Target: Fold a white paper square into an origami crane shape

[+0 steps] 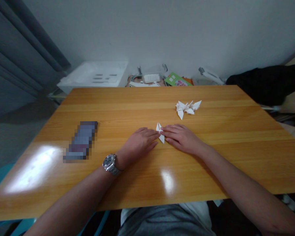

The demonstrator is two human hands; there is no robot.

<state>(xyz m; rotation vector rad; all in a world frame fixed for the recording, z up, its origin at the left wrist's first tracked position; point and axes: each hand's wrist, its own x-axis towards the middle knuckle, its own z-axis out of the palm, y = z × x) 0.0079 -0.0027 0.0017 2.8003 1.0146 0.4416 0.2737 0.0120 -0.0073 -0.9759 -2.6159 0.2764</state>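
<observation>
A small white piece of folded paper (161, 139), narrow and pointed at both ends, lies on the wooden table (127, 108). A slit runs down its upper half. My left hand (140, 142) holds it from the left, fingers together and tips pressed on its middle. From the other side my right hand (180, 138) holds it down too, fingertips on its right edge and thumb a little lower. The fingertips cover the paper's middle. Beyond my right hand sits a cluster of white folded paper figures (186, 108) with pointed wings, like origami cranes.
A pixelated dark flat object, perhaps a phone (81, 141), lies on the left of the table. Behind the far edge are a white plastic bin (95, 72), a green booklet (177, 79) and a black cloth or bag (260, 83). A silver watch (110, 164) is on my left wrist.
</observation>
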